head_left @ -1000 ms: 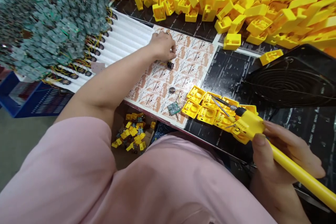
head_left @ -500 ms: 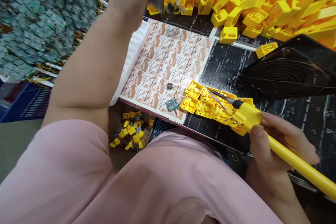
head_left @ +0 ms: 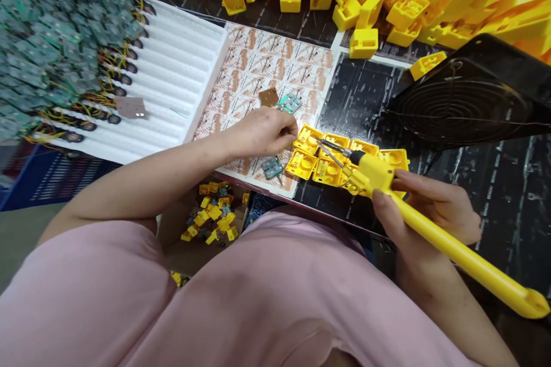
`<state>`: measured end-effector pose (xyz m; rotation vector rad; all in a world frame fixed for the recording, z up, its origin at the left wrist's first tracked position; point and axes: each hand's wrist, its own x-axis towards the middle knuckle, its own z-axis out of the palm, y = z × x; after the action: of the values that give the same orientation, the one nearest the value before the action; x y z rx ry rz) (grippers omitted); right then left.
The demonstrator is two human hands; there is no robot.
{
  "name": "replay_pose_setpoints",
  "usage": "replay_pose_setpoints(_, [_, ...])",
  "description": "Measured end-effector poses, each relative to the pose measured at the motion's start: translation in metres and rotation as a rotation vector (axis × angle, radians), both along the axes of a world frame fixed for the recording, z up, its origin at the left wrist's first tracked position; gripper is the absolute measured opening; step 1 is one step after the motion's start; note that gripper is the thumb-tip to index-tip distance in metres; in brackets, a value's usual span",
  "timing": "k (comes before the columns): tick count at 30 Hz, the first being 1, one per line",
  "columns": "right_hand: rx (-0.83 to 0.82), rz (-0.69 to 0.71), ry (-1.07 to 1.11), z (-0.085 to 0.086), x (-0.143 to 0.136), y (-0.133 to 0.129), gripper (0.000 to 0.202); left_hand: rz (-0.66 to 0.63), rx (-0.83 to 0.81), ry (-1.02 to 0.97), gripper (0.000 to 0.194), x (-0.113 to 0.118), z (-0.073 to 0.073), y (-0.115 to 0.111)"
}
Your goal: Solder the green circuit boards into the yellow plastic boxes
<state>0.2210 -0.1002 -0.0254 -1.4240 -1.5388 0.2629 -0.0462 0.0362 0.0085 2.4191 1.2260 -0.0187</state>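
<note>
My left hand (head_left: 264, 133) is closed in a pinch at the left end of two rows of open yellow housings (head_left: 301, 164); what its fingertips hold is hidden. Just beyond it lie a green circuit board (head_left: 291, 103) and a brown board (head_left: 268, 97). Another circuit board (head_left: 272, 168) rests nearer me, below the hand. My right hand (head_left: 426, 206) is wrapped round a yellow soldering tool (head_left: 456, 252). The metal tip and a thin tube of this tool point left over the housings.
Yellow housings (head_left: 364, 43) are heaped along the back. A black fan (head_left: 465, 103) stands at the right. White ribbed foam (head_left: 172, 63) and piled circuit boards (head_left: 47, 46) lie at the left. Below the table edge, a box (head_left: 172, 246) holds yellow parts.
My left hand has come down from the back to the near housings. Two boards now lie beyond it, and one is on the foam. The soldering tool has moved left, over the housings.
</note>
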Motion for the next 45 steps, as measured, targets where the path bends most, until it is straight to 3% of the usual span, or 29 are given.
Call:
replay_pose_setpoints(4, [0.138,0.161,-0.121,0.006,-0.011,0.005,0.038,0.027,0.039,0.033,0.023,0.005,0.001,-0.001])
replay_pose_setpoints(8, [0.197,0.283,-0.194,0.014,-0.018,0.016,0.031,0.042,0.104,0.048,0.022,0.009,-0.001,-0.002])
replay_pose_setpoints(20, [0.308,0.396,-0.382,0.024,-0.02,0.03,0.03,0.011,0.103,0.046,0.02,0.012,-0.001,-0.001])
replay_pose_setpoints(27, [0.177,0.286,-0.355,0.03,-0.01,0.018,0.023,-0.003,0.129,0.014,0.017,0.01,-0.005,-0.001])
replay_pose_setpoints(32, [0.25,0.282,-0.361,0.023,-0.015,0.021,0.031,0.032,0.11,0.076,0.017,0.013,-0.002,-0.002])
replay_pose_setpoints(38, [0.363,0.396,-0.365,0.02,-0.022,0.034,0.033,0.057,0.107,0.111,0.022,0.015,-0.002,-0.003])
replay_pose_setpoints(45, [0.192,0.279,-0.256,0.018,-0.007,0.018,0.021,0.012,0.159,0.086,0.024,0.014,-0.006,-0.001])
